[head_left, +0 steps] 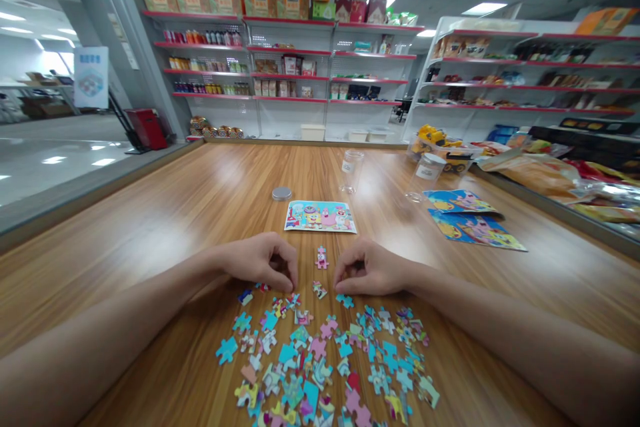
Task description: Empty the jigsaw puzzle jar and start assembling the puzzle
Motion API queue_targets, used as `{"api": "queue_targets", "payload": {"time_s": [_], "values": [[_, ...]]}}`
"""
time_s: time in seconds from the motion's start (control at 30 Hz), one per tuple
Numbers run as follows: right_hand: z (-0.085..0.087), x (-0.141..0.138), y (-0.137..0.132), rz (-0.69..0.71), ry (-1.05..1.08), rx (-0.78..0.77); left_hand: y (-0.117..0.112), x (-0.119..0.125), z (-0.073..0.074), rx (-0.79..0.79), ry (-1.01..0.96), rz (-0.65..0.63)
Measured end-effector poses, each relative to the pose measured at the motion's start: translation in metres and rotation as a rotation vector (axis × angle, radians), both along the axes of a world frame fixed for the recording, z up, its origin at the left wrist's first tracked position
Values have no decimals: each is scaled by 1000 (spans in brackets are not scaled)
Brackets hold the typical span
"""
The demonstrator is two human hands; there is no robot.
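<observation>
My left hand (263, 260) rests on the wooden table (165, 213) with its fingers curled down, fingertips on loose puzzle pieces at the top of the pile. My right hand (367, 268) lies opposite, fingers also curled, thumb and forefinger pinched near the table; what they hold is hidden. A small joined pink piece (322, 257) lies between the two hands. Several scattered jigsaw pieces (325, 360) spread out in front of me, below both hands. A picture card (321, 217) with cartoon figures lies just beyond the hands.
A round metal lid (281, 193) and an open clear jar (351, 171) stand beyond the card. Another jar (425, 177) and two more puzzle pictures (470, 217) lie at right, beside toys and packets. Shop shelves (290, 60) line the back.
</observation>
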State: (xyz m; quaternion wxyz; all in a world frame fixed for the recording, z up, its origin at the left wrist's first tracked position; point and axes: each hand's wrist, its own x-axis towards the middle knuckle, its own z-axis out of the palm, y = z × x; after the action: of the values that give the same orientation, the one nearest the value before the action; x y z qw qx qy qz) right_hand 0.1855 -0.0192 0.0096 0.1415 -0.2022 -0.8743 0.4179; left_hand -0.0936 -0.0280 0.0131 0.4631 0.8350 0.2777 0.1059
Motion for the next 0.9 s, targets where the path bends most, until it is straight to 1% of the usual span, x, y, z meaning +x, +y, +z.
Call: {"api": "queue_targets", "payload": {"time_s": [0.07,0.17,0.33,0.47,0.57,0.67,0.73,0.9], "values": [[1,0,-1,34,-8,29,-1,1,1,28,23,-23],[1,1,-1,49,-11,68,-3,4,3,55,35,-32],[-1,2,0,75,-6,80,-7,8,4,37,50,-8],[-4,2,-1,66,-1,91,-9,10,2,56,49,-13],[-4,-1,-8,68,25,106,-10,10,-1,51,19,-5],[2,-7,-19,111,70,182,-11,12,-4,47,-31,10],[6,-11,-28,157,82,253,-12,13,-5,71,-43,9],[9,-17,-43,243,27,419,-15,15,-5,106,-31,5]]}}
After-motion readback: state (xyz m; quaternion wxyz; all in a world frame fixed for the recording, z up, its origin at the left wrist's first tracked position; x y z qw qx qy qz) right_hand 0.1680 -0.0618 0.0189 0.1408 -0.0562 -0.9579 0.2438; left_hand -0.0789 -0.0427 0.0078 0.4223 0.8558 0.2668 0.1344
